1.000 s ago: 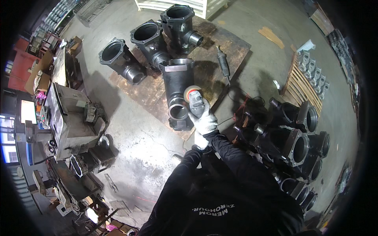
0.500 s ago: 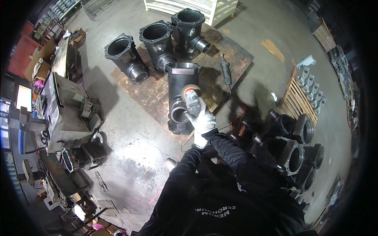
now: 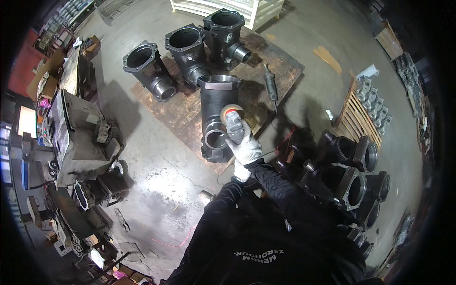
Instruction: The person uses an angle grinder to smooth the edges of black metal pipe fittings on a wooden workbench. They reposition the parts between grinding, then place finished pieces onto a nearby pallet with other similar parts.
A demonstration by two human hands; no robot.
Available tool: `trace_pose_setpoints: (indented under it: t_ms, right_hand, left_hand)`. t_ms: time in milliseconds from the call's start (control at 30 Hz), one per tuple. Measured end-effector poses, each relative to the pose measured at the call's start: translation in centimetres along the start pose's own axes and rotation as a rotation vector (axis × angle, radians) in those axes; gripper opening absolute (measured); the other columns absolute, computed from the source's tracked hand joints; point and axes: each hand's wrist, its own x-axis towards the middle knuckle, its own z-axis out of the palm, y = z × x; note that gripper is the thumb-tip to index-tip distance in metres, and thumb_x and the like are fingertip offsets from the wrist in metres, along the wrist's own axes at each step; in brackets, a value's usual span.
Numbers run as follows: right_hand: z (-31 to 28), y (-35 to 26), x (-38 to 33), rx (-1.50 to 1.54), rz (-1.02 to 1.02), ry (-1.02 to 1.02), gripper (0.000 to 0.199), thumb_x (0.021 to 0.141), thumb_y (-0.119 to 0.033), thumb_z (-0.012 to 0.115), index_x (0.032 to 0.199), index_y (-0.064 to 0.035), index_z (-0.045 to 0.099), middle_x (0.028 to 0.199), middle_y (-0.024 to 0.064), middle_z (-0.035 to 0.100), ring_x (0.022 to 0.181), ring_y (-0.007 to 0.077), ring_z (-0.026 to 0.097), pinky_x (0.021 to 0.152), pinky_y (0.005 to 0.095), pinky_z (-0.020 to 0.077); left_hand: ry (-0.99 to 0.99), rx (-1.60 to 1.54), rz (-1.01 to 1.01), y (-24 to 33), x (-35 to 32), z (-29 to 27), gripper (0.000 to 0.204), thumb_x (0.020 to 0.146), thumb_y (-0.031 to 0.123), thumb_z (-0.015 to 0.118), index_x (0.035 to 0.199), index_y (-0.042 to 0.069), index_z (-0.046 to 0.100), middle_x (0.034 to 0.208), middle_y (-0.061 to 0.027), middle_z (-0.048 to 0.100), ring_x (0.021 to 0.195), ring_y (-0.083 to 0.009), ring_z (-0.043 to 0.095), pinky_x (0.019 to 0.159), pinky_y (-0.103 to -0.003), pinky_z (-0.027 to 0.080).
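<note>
A black cast metal housing [image 3: 217, 105] lies on its side on a brown board, its flanged end away from me and a round side port facing up. White-gloved, my right hand [image 3: 248, 146] is wrapped round the head end of an angle grinder [image 3: 233, 124]. The grinder's round disc [image 3: 231, 113] is at the housing's right side, beside the port; whether it touches cannot be made out. My left hand [image 3: 242, 172], also gloved, is lower down by the right wrist. The right forearm covers most of it, and its fingers are hidden.
Three similar housings [image 3: 184, 40] stand at the board's far side. On the board's [image 3: 288, 69] right lies a second power tool [image 3: 271, 85] with a cord. More castings [image 3: 354, 189] crowd the floor at my right, near a slatted wooden pallet [image 3: 354, 114]. A metal cabinet [image 3: 85, 137] stands left.
The whole view has shifted slightly left. Relative to the housing, the grinder disc and my right hand have moved a little to the right.
</note>
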Motion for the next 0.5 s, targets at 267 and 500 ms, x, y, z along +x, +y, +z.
trace_pose_setpoints:
  t_ms: [267, 500]
  right_hand:
    - [-1.1, -2.0, 0.2, -0.048, -0.046, -0.093, 0.096, 0.079, -0.057, 0.074, 0.154, -0.0212, 0.026, 0.104, 0.0242, 0.068, 0.081, 0.0434, 0.07, 0.072, 0.0533, 0.0561]
    - [-1.5, -2.6, 0.7, -0.046, -0.089, -0.116, 0.095, 0.081, -0.057, 0.072, 0.153, -0.0178, 0.026, 0.101, 0.0264, 0.068, 0.075, 0.0423, 0.07, 0.068, 0.0512, 0.0568]
  left_hand:
    - [0.127, 0.313, 0.019, 1.0, -0.2, 1.5, 0.043, 0.105, 0.016, 0.044, 0.145, 0.002, 0.041, 0.136, -0.0121, 0.055, 0.124, -0.0239, 0.054, 0.107, -0.039, 0.044]
    - [0.041, 0.304, 0.195, 2.1, -0.6, 3.5, 0.038, 0.106, 0.011, 0.037, 0.143, 0.001, 0.042, 0.133, -0.0128, 0.057, 0.121, -0.025, 0.057, 0.105, -0.041, 0.047]
